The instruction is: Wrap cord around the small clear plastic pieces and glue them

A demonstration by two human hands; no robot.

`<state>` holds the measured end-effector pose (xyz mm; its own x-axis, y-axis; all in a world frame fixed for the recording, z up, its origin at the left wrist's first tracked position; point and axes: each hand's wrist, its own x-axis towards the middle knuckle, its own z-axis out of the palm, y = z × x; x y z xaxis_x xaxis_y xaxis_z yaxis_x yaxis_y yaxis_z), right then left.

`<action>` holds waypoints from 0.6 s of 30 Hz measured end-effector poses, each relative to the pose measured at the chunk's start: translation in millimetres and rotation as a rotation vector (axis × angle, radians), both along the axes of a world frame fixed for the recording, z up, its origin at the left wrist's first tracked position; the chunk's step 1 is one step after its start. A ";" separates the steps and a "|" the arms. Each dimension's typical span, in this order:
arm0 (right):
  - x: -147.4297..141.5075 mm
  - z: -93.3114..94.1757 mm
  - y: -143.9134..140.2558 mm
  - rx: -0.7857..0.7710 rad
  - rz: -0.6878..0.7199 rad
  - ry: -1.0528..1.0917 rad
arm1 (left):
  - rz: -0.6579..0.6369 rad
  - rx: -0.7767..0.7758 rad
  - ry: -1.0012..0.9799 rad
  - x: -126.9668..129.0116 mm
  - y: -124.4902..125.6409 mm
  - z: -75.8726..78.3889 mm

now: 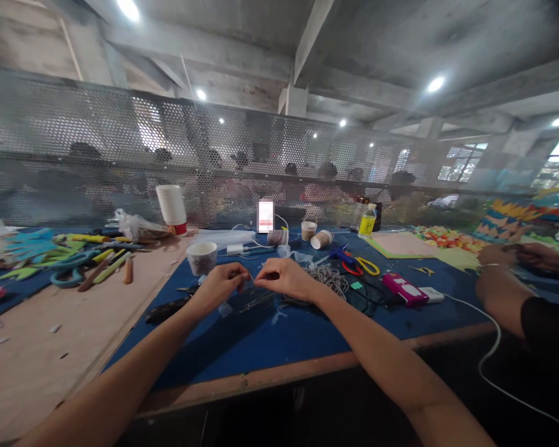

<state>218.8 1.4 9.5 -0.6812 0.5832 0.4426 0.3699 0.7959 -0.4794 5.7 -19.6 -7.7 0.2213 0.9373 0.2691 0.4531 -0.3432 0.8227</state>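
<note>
My left hand (221,284) and my right hand (286,278) meet over the blue mat (279,338), fingertips almost touching. Between them they pinch a small thin thing (252,278), too fine to name; it looks like a wire or thread. Clear plastic scraps (261,301) lie on the mat just under my hands. A tangle of grey cord (331,277) sits right of my right hand. A paper cup (202,256) stands just beyond my left hand.
Scissors (361,266), a pink box (403,289), a white charger with cable (431,295), a phone (265,215), a cup stack (172,208) and a yellow bottle (367,221) crowd the mat. Tools and green foam cutouts (93,261) lie left. Another person's arms (517,282) rest at right. A mesh screen (261,161) backs the table.
</note>
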 end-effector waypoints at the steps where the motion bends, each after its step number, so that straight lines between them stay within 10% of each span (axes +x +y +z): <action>1: -0.5 -0.8 -0.1 0.003 0.003 -0.001 | 0.006 -0.014 -0.041 0.3 -0.6 1.2; 8: 0.7 -4.0 4.3 -0.095 -0.035 0.056 | 0.013 -0.216 -0.346 7.4 -10.7 13.1; 18: 10.9 1.7 13.1 -0.134 -0.098 0.093 | 0.061 -0.105 -0.332 2.9 -9.2 11.7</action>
